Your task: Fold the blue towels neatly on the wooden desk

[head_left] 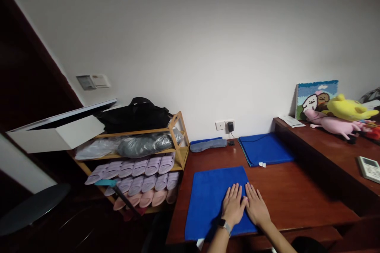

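A blue cloth (208, 197) lies flat and folded into a rough rectangle on the reddish-brown table, with a white tag at its near left corner. My left hand (234, 207) rests palm down on the cloth's right part, fingers stretched out, a watch on the wrist. Close beside it, my right hand (257, 208) lies flat along the cloth's right edge, partly over the bare wood. The thumbs nearly meet. Neither hand grips anything. Farther back lies a second folded blue cloth (267, 148) with white tags at its front edge.
A wooden rack (179, 142) left of the table holds slippers (152, 166), plastic-wrapped items and a black bag (136, 114). Against the wall lies a grey-blue folded strip (208, 145) near a plugged-in adapter (230, 126). On the raised right surface are plush toys (332, 122) and a remote-like device (369, 168).
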Motion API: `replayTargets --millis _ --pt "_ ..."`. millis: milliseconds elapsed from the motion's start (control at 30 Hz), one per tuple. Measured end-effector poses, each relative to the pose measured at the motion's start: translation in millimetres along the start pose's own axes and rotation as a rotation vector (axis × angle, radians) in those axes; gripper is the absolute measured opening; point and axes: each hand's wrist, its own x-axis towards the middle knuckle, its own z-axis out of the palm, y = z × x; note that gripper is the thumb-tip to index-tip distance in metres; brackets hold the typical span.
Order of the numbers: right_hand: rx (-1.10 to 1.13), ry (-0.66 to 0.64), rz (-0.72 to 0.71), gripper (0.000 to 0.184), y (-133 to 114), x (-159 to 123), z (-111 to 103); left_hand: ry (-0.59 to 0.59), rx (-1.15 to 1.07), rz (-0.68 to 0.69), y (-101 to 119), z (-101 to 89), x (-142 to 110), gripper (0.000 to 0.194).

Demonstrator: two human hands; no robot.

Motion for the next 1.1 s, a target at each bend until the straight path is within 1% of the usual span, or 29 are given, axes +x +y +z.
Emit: replayTargets --millis 67,133,233,300,367,467,567,667,800,900,967,1000,1100 --pt "0.018 -0.002 0.029 0.067 -2 1 -1 0.002 0.062 -0.090 -29 -6.8 -13 0.070" --pt "0.029 -0.009 0.050 0.069 -3 1 -1 0.018 0.137 -0.208 -64 -17.3 -29 0.071" --pt "0.027 -0.017 0.056 0.069 -4 0 -1 0.071 0.231 -0.374 -114 -32.7 -55 0.069" --pt "0.019 -0.025 0.059 0.070 -4 -1 0 0.102 0.264 -0.435 -135 -38.3 -68 0.068" --pt "0.014 -0.035 0.070 0.070 -4 2 0 0.120 0.278 -0.457 -144 -39.8 -75 0.069" --pt "0.023 -0.041 0.084 0.070 -5 17 -4 0.119 0.275 -0.462 -143 -39.1 -76 0.072" --pt "0.040 -0.045 0.074 0.069 -8 39 -13 0.105 0.268 -0.474 -138 -40.3 -73 0.072" --pt "0.024 -0.082 0.062 0.070 -11 57 -18 0.083 0.269 -0.484 -136 -43.4 -74 0.073" --pt "0.006 -0.095 0.082 0.072 -11 64 -14 0.059 0.289 -0.485 -142 -45.2 -76 0.073" --pt "0.024 -0.088 0.086 0.072 -10 63 -11 0.083 0.315 -0.475 -141 -42.6 -69 0.071" --pt "0.039 -0.088 0.086 0.073 -10 62 -11 0.123 0.311 -0.439 -130 -38.0 -57 0.069" --pt "0.045 -0.087 0.087 0.073 -10 62 -11 0.139 0.296 -0.406 -121 -34.6 -48 0.068" --pt "0.042 -0.089 0.091 0.072 -10 62 -14 0.133 0.202 -0.236 -80 -20.6 -14 0.067"
